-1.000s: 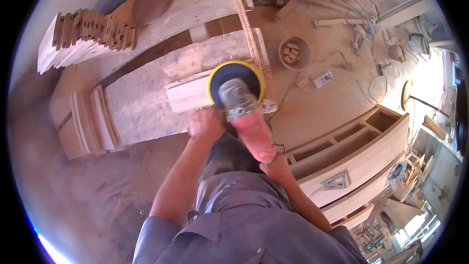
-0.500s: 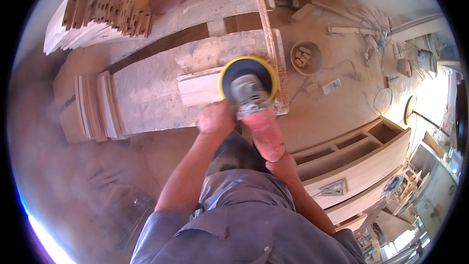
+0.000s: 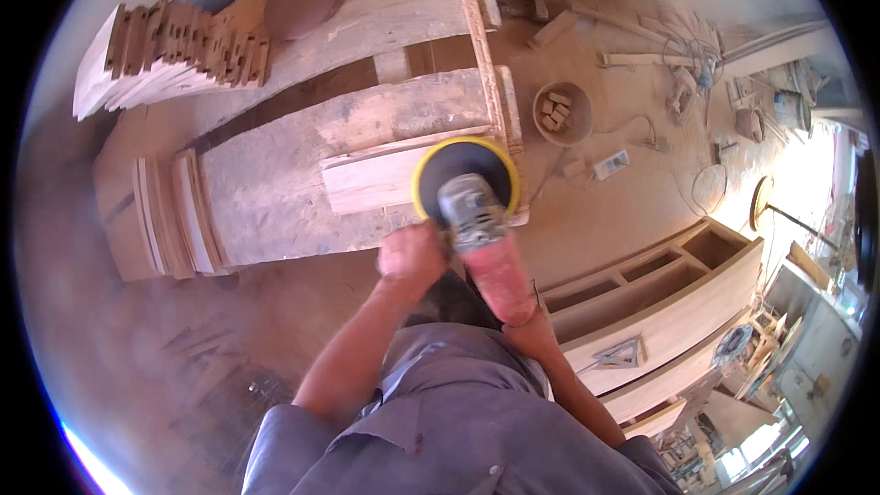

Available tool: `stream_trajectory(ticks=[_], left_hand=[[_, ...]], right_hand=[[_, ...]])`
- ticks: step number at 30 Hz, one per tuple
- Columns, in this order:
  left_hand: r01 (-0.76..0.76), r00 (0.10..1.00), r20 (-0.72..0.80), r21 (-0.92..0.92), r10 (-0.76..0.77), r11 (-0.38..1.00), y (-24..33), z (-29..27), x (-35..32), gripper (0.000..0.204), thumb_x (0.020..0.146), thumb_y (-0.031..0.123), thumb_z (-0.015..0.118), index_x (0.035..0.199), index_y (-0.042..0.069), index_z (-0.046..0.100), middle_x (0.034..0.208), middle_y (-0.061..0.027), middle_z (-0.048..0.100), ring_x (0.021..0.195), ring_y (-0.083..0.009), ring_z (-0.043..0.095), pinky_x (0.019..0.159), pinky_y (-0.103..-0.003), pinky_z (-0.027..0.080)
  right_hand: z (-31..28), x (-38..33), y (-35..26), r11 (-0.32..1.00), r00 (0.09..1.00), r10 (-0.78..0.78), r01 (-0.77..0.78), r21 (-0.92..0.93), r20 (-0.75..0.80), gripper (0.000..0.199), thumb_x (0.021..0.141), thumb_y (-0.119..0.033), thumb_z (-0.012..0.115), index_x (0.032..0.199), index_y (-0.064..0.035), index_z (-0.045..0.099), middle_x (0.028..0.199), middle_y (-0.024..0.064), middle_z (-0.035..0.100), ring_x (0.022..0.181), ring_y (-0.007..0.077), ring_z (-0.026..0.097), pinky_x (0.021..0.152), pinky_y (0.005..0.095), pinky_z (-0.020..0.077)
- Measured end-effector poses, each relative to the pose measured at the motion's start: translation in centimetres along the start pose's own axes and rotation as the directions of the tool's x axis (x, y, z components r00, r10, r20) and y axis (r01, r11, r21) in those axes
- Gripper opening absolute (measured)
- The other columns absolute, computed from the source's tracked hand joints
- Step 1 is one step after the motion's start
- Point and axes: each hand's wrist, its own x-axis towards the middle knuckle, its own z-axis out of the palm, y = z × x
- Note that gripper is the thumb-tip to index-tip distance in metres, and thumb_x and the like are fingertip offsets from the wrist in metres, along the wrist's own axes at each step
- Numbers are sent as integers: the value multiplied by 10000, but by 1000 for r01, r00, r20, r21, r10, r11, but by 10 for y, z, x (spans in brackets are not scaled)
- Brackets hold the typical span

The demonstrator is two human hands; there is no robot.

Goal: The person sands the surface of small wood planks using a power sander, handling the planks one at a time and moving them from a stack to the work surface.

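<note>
I hold an angle grinder (image 3: 472, 211) with a round sanding pad, black with a yellow rim (image 3: 420, 185), in both hands. My left hand (image 3: 411, 252) is closed at the tool's side, apparently on a side handle that the fingers mostly hide. At the rear of its red body (image 3: 500, 280), my right hand (image 3: 529, 325) is wrapped round the grip, partly hidden by the tool. Beneath the pad lies a pale wooden board (image 3: 371, 185), its right part covered by the disc. The board rests on a worn bench top (image 3: 275, 211), against a thin strip along its far side.
Curved wooden pieces (image 3: 188, 211) stand at the bench's left end. Beyond are a stack of notched slats (image 3: 183, 46) and a brown disc (image 3: 305, 5). A bowl of wood blocks (image 3: 562, 133) and cables lie on the right floor. A wooden drawer frame (image 3: 655, 302) stands near right.
The grinder and both hands have come slightly nearer my body across the board, baring more of its far edge. The whole view has also shifted a little.
</note>
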Motion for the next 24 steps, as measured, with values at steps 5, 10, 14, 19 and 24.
stream_trajectory(ticks=[5, 10, 14, 19, 24], left_hand=[[-199, 979, 28, -46, 200, 979, 55, -17, 36, 201, 806, 205, 681, 952, 69, 702, 933, -182, 736, 908, -333, 730, 782, -445, 583], [-189, 975, -142, -134, 170, 973, 45, -34, 60, 153, 808, 127, 614, 883, 56, 726, 913, -184, 736, 889, -355, 729, 772, -444, 584], [-153, 977, -168, -133, 129, 979, 12, -48, 63, 172, 794, 146, 633, 901, 62, 738, 913, -183, 733, 898, -349, 727, 773, -443, 581], [-71, 984, -173, -152, 45, 986, -44, -58, 46, 182, 797, 177, 653, 923, 70, 729, 903, -190, 726, 886, -360, 719, 780, -458, 576], [114, 970, -191, -177, -148, 978, -113, -40, 7, 220, 809, 233, 664, 952, 75, 720, 929, -189, 723, 898, -374, 711, 797, -470, 571]], right_hand=[[-30, 2, 11, 970, 992, 107, -90, 226, -65, 241, 674, -163, 711, 793, 44, 673, 753, 185, 675, 758, 242, 691, 674, 400, 530], [-52, 20, -39, 952, 992, 116, -98, 288, -46, 189, 690, -104, 674, 593, -10, 542, 493, 46, 507, 415, 144, 534, 402, 348, 401], [-52, 25, -77, 955, 984, 161, -175, 241, 75, 119, 720, -61, 660, 638, -44, 576, 555, 28, 560, 485, 122, 542, 460, 304, 404], [-8, 32, -86, 972, 998, 39, -48, 229, 44, 137, 742, -84, 674, 646, -45, 585, 549, 18, 550, 469, 112, 533, 463, 300, 417], [33, 33, -106, 976, 968, -216, 208, 71, 126, 230, 745, -136, 665, 930, 1, 661, 880, 194, 676, 871, 329, 659, 735, 411, 521]])
